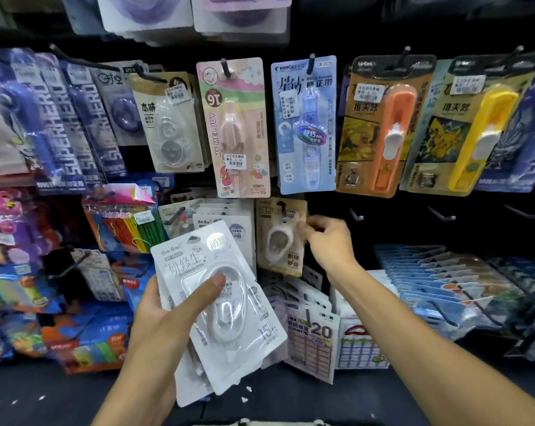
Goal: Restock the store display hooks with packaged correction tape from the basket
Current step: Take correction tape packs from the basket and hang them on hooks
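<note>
Left hand (164, 318) grips a stack of white "BoBo" correction-tape blister packs (220, 305), thumb across the top pack, marked "15". Right hand (327, 241) pinches the edge of a beige carded tape pack (280, 238) hanging on a black hook (283, 210).

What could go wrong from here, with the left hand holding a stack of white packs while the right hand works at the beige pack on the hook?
1. The left hand holds several white packs fanned out, mostly under one thumb; the lower ones could slip out.
2. The right hand pinches only the edge of the beige pack on its hook; a tug could tear the hang hole or pull it off.
</note>
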Demonstrator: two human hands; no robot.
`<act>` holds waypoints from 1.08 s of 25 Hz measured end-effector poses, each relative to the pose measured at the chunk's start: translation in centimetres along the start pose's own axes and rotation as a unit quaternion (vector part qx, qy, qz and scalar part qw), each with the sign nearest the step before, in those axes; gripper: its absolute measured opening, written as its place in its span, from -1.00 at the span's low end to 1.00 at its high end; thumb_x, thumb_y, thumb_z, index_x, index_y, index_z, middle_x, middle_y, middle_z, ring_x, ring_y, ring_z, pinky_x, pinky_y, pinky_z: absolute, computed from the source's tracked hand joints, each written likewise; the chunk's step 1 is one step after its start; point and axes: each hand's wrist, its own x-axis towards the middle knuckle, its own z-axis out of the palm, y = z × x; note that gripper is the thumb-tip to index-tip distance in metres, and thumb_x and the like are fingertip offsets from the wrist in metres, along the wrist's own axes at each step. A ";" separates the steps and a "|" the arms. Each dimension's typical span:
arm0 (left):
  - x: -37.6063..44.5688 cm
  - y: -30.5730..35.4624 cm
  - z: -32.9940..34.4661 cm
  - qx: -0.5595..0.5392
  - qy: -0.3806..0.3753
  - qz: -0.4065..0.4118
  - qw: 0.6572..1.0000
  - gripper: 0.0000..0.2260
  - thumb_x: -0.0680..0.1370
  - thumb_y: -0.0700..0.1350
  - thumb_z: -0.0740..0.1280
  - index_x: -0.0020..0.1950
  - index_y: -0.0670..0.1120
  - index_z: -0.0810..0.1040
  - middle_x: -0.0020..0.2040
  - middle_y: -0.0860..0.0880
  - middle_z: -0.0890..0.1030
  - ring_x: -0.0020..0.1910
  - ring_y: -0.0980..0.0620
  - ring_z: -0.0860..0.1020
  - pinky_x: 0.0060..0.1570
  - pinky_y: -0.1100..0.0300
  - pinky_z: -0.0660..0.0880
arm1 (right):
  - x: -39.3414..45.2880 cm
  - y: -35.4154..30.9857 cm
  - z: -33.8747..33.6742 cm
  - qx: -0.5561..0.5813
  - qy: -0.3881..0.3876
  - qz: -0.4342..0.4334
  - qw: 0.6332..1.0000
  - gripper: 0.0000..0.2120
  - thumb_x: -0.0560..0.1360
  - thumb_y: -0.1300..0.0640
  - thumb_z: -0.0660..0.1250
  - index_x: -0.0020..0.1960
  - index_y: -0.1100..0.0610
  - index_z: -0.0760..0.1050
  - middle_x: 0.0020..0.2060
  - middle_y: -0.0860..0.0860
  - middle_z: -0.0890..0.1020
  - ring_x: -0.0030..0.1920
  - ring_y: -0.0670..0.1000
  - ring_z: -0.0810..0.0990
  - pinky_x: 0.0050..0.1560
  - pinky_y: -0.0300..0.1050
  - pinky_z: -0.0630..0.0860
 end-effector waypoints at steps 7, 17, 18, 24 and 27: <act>-0.2 -0.3 0.8 -0.015 -0.011 0.011 1.000 -0.40 0.13 0.10 0.69 0.13 0.13 0.62 0.05 -0.02 0.75 -0.01 -0.14 0.74 0.07 -0.22 0.61 | -5.2 -1.8 -6.9 0.068 -0.191 -0.076 0.976 -0.75 0.58 0.21 0.37 -0.20 0.02 0.72 -0.37 -0.03 0.67 -0.38 -0.07 0.58 -0.32 -0.16 0.57; -0.8 -1.4 2.4 -0.017 -0.023 0.020 0.999 -0.38 0.07 0.12 0.67 0.10 0.14 0.63 0.04 -0.01 0.76 -0.04 -0.11 0.75 -0.05 -0.11 0.65 | -6.1 -1.3 -15.8 -0.054 0.003 -0.059 0.997 -0.74 0.56 0.17 0.34 -0.21 0.33 0.48 -0.45 0.08 0.35 -0.45 0.00 0.26 -0.39 -0.16 0.21; -0.7 -1.5 2.6 -0.017 -0.021 0.018 0.999 -0.38 0.08 0.11 0.67 0.11 0.13 0.63 0.04 -0.02 0.75 -0.03 -0.12 0.74 0.01 -0.16 0.64 | -6.1 -0.8 -15.7 -0.072 0.006 -0.073 0.995 -0.73 0.58 0.17 0.34 -0.23 0.31 0.49 -0.48 0.04 0.34 -0.48 0.00 0.25 -0.42 -0.20 0.20; -0.4 -2.1 3.3 -0.021 -0.036 0.019 0.999 -0.44 0.15 0.08 0.67 0.12 0.13 0.63 0.03 -0.01 0.76 -0.05 -0.10 0.75 -0.24 0.04 0.67 | -6.1 -2.1 -16.3 0.006 -0.159 -0.072 0.985 -0.74 0.62 0.16 0.32 -0.22 0.05 0.65 -0.36 0.00 0.68 -0.40 -0.08 0.61 -0.40 -0.26 0.47; -0.1 -2.2 3.4 -0.021 -0.036 0.016 0.999 -0.45 0.14 0.07 0.69 0.09 0.15 0.64 0.03 -0.01 0.76 -0.06 -0.09 0.75 -0.28 0.10 0.67 | -5.8 -1.7 -15.6 0.024 -0.042 -0.064 0.997 -0.74 0.63 0.12 0.31 -0.20 0.06 0.64 -0.32 0.11 0.68 -0.34 0.00 0.59 -0.32 -0.14 0.49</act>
